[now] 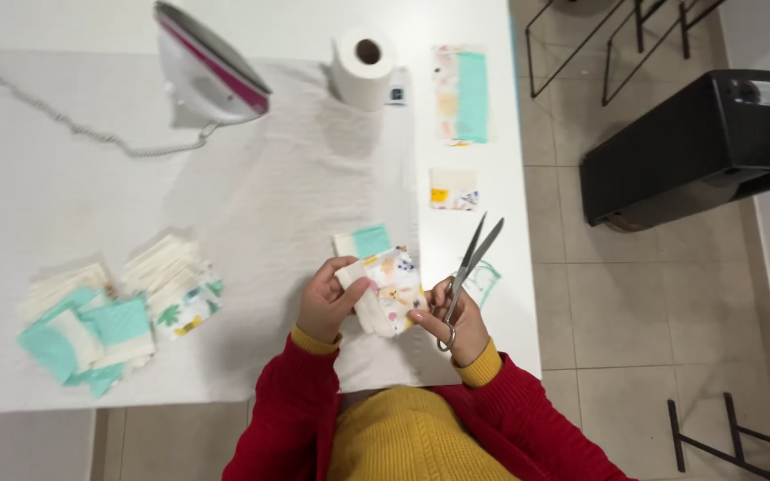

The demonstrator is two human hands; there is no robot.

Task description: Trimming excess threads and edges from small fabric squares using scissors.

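Observation:
My left hand pinches the left edge of a small printed fabric piece, white with coloured patterns. My right hand touches the piece's right edge with its fingertips and holds a pair of metal scissors by the handles, blades pointing up and away. A small mint-and-white fabric piece lies on the white table cover just beyond the held piece. A mint-edged scrap lies right of the scissors.
An upright iron with its cord stands at the back. A paper roll stands behind. Folded fabric stacks lie at left. Two fabric pieces lie at right. A black box sits on the tiled floor.

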